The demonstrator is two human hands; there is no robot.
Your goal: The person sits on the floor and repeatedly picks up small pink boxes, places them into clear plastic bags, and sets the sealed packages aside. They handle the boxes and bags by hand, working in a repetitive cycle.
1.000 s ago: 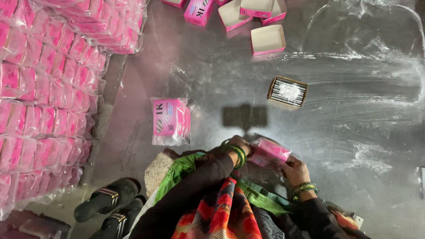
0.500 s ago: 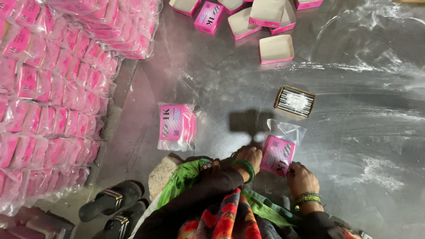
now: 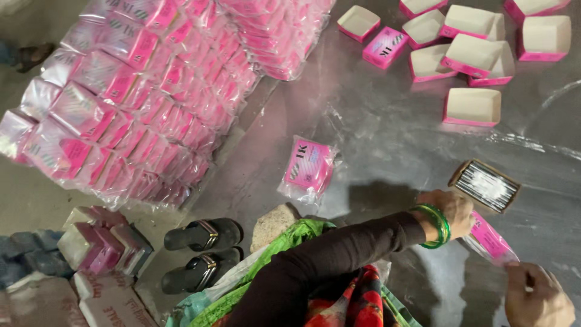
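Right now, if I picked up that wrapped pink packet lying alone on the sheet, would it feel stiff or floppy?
The wrapped pink packet probably feels stiff in the middle, since a flat box shape shows through. Its clear wrap looks loose and crinkled at the edges, so likely a bit slippery. Lying flat, it should slide rather than roll on the shiny plastic sheet.

Dark sleeve (image 3: 339,254), green bangles (image 3: 437,225), perhaps patterned red clothing.

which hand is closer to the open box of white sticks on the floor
Left. The left hand sits just below and beside the box of white sticks, holding one end of a pink packet. The right hand is farther down, at the packet's other end.
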